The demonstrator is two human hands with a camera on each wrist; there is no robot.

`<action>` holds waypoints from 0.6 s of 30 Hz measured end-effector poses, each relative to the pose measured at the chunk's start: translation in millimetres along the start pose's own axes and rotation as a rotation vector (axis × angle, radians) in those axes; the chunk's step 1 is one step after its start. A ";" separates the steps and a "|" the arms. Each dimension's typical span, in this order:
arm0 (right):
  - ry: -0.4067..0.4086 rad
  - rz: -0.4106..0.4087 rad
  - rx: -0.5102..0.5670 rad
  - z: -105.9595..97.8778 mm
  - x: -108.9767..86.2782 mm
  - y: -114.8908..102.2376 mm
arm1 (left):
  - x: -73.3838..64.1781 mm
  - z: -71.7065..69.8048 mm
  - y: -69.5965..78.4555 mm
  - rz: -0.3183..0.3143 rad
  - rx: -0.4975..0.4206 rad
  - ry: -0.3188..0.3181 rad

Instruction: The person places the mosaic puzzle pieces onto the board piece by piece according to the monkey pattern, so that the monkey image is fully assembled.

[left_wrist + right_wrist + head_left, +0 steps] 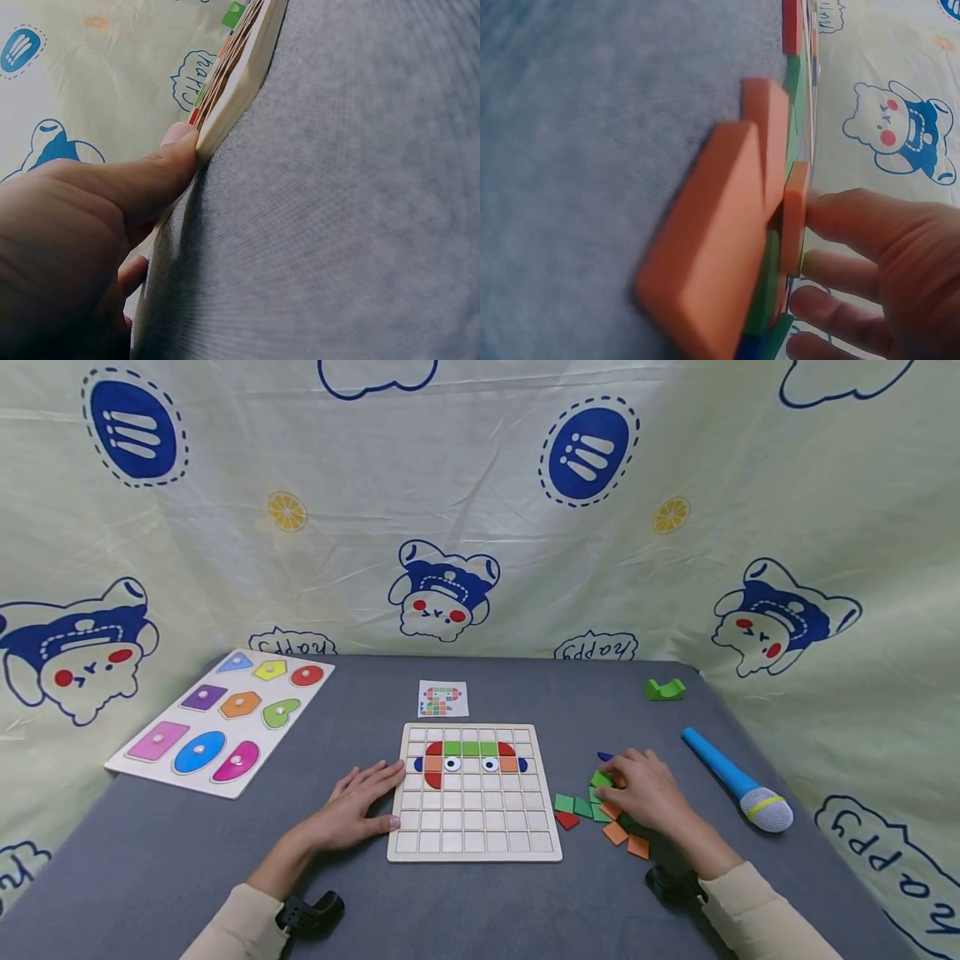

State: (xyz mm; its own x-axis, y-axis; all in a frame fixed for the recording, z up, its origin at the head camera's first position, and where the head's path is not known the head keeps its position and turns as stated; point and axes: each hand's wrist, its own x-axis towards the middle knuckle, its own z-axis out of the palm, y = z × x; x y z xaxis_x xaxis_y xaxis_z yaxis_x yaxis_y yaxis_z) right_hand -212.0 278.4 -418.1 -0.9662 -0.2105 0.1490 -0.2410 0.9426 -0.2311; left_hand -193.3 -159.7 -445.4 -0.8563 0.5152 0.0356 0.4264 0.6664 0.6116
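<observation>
So, at your left a smooth white panel (243, 682) lies slanted on the woven grey cloth (465, 910), bearing glossy shapes in several colours. To its right, your left hand (352, 810) lies with fingers and thumb extended, touching the left edge of the pale wooden grid board (483, 820). You have that board in the middle, its near and far edges running left to right; flat red, green, orange, blue and eyed pieces sit in its farther rows. From your left wrist it shows nearly edge-on, so its pattern cannot be read there. Just beyond it lies a small paper card (442, 698), its print too fine to make out.

Right of the board, loose tiles (583, 808) lie scattered, matte and mostly square. Your right hand (648, 789) bends over them, thumb and fingertips at an orange tile (793, 217), a slab whose visible long edge runs left to right; you cannot tell whether they pinch it. That hand hides part of the scatter, and a close orange block blurs in your right wrist view. At far right sit a notched green block (664, 690) and, nearer, a blue microphone (738, 781), its mesh head pointing near and right.
</observation>
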 end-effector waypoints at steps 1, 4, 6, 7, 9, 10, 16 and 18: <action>-0.002 0.003 0.001 -0.2 0.0 0.5 | 0.0 -0.2 0.0 0.001 0.000 0.001; -0.005 0.008 0.003 -0.7 -0.4 1.5 | 0.0 -0.6 -0.1 0.005 0.001 0.000; -0.005 0.007 0.006 -0.9 -0.8 2.5 | 0.1 -0.6 0.0 0.006 0.002 -0.001; -0.004 0.006 0.006 -0.8 -1.0 2.8 | 0.1 -0.7 0.0 0.006 0.003 0.000; -0.004 0.002 0.007 -0.5 -1.2 3.3 | 0.2 -0.7 0.1 0.005 0.003 -0.001; -0.004 0.001 0.008 -0.2 -1.2 3.6 | 0.3 -0.6 0.1 0.003 0.003 -0.001; -0.005 -0.008 0.005 0.2 -0.8 2.9 | -0.3 -0.7 0.7 0.001 -0.003 0.002; -0.004 -0.014 0.005 -0.3 -0.7 1.0 | -0.6 -0.7 0.9 0.003 -0.004 0.003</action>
State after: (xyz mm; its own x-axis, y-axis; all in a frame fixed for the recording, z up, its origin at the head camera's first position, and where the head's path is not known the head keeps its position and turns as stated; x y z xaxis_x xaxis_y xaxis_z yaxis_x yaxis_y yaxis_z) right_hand -211.6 279.5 -418.2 -0.9630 -0.2247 0.1488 -0.2550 0.9382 -0.2339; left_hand -192.6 -159.8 -444.4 -0.8559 0.5155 0.0397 0.4277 0.6628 0.6146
